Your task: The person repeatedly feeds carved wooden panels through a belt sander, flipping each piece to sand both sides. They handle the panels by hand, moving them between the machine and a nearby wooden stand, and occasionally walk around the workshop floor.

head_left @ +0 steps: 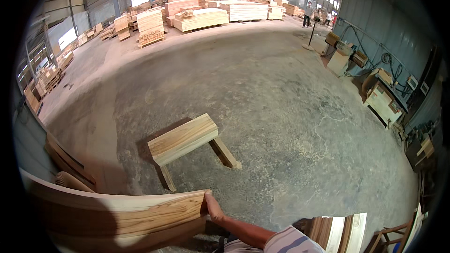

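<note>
Concrete flr. Wide wood panel low L in view. Wood block beyond, on two bearers on flr. R hand part-closed, gripping panel's R end. L hand out of view, can't tell state.

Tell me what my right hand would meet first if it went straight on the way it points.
Your right hand would likely first meet the wooden board, whose end it touches. Beyond that edge, the wooden block ahead looks roughly in line, though depth is hard to judge.
</note>
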A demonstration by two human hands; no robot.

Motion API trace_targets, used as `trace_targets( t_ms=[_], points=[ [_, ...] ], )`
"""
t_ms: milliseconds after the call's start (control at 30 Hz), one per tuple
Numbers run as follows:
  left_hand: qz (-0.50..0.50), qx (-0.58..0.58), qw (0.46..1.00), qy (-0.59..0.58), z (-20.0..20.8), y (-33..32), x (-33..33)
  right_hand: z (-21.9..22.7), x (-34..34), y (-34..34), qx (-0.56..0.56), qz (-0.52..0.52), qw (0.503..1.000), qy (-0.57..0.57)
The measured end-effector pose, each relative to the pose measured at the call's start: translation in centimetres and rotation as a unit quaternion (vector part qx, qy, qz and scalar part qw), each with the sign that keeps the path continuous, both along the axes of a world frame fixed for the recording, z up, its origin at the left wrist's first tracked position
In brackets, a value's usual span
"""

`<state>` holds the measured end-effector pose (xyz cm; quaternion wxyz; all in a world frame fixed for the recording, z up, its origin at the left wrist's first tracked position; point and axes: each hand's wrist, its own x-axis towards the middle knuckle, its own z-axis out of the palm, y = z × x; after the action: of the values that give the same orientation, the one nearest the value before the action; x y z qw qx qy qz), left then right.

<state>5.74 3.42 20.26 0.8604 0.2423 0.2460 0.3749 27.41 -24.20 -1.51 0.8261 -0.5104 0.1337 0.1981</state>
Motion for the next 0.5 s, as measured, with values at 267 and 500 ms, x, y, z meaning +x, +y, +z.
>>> trace_targets(
  t_ms=[267, 500],
  points=[
    [0.098, 0.316, 0.92, 0.212, -1.0, -0.7, 4.0, -8.5, -0.7, -2.7, -0.235, 0.156, 0.955, -0.094],
    [-0.04, 0.454, 0.83, 0.32, -3.3, -5.8, 4.9, 7.8, 2.7, -2.6, 0.033, 0.075, 0.996, 0.022]
  ],
)
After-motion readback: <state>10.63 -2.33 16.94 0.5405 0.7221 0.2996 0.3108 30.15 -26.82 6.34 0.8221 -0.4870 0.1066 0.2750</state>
